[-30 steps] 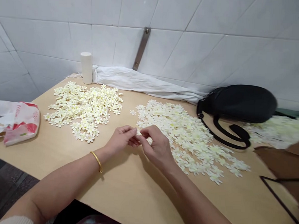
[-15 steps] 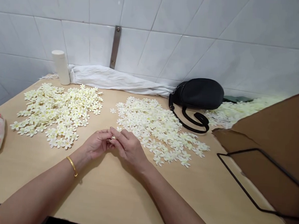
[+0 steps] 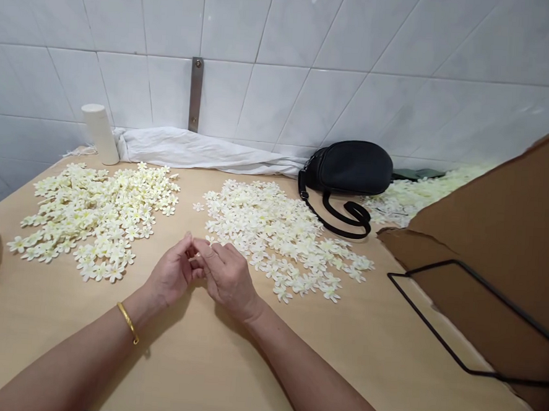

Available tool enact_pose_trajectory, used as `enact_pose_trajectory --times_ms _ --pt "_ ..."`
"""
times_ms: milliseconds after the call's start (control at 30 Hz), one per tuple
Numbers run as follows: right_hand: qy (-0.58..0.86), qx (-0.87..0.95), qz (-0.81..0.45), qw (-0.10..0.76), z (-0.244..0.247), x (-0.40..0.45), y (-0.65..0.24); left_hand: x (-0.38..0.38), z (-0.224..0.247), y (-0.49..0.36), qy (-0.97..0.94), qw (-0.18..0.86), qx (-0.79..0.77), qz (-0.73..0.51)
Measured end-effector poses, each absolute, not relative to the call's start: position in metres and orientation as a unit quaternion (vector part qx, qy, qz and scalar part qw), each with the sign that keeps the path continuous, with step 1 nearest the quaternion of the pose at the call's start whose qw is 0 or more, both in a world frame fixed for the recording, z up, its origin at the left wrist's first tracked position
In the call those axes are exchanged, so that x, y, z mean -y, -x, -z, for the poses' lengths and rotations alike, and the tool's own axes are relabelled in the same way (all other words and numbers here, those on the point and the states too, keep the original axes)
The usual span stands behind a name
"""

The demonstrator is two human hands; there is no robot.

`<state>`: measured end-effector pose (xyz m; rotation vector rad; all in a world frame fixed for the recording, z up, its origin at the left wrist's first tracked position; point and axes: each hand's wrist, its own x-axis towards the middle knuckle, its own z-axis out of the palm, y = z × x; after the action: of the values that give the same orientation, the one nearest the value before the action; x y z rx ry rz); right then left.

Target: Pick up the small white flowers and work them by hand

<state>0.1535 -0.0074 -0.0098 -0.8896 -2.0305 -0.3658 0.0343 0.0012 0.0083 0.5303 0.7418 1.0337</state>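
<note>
Cream, five-petalled flowers [image 3: 100, 213] are heaped at ten o'clock from bare left hand [image 3: 171, 275]. Its fingertips are met by those of bare right hand [image 3: 230, 280]; grips can't be told, contents hidden. White, five-petalled flowers [image 3: 266, 225], one o'clock from right, could be scattered if brushed.

left hand [image 3: 170, 275] + right hand [image 3: 231, 278]: fingers [image 3: 212, 257] meeting | flower piles [image 3: 273, 224] beyond | 1 black bag [image 3: 357, 168]
</note>
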Motion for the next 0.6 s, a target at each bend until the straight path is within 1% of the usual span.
enact_pose_trajectory --times_ms 100,267,467,533,600 --pt "0.339 0.826 0.138 0.428 0.010 0.013 -0.143 0.000 -0.014 -0.031 -0.242 0.765 -0.350 -0.483" --pt "0.324 0.830 0.125 0.437 0.015 0.017 -0.134 0.006 -0.014 -0.030 -0.326 0.796 -0.294 -0.417" --pt "0.338 0.839 0.130 0.406 0.017 0.019 -0.130 0.005 -0.007 -0.032 -0.329 0.788 -0.311 -0.418" --pt "0.349 0.834 0.103 0.415 0.015 0.019 -0.130 0.002 -0.008 -0.032 -0.319 0.788 -0.315 -0.422" --pt "0.365 0.817 0.054 0.444 0.011 0.018 -0.134 -0.001 -0.009 -0.033 -0.298 0.788 -0.320 -0.434"
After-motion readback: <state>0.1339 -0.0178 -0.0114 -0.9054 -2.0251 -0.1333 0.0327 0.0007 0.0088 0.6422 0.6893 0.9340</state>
